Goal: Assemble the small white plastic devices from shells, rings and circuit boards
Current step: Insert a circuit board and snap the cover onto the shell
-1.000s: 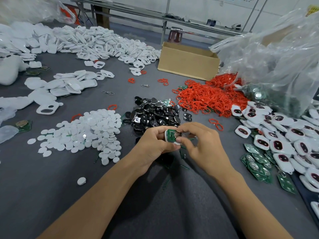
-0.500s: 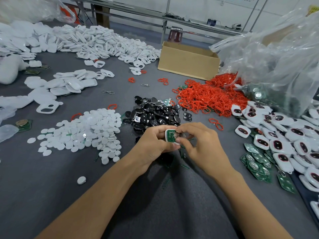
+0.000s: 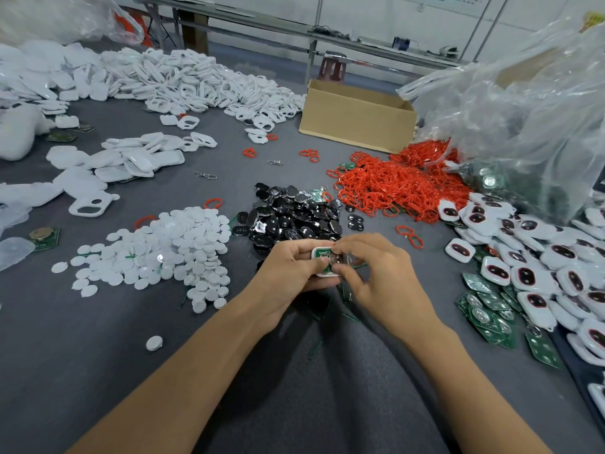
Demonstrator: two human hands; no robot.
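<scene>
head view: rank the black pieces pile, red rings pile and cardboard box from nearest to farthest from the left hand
1. Black pieces pile, just beyond the left hand, which grips the white shell.
2. Red rings pile, farther back, to the right.
3. Cardboard box, farthest, behind the rings.

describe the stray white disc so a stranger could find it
Find the big heap of round white discs left of centre on the grey table. Come toward the camera past its near edge. The stray disc lies alone on bare cloth, touching no other part.
</scene>
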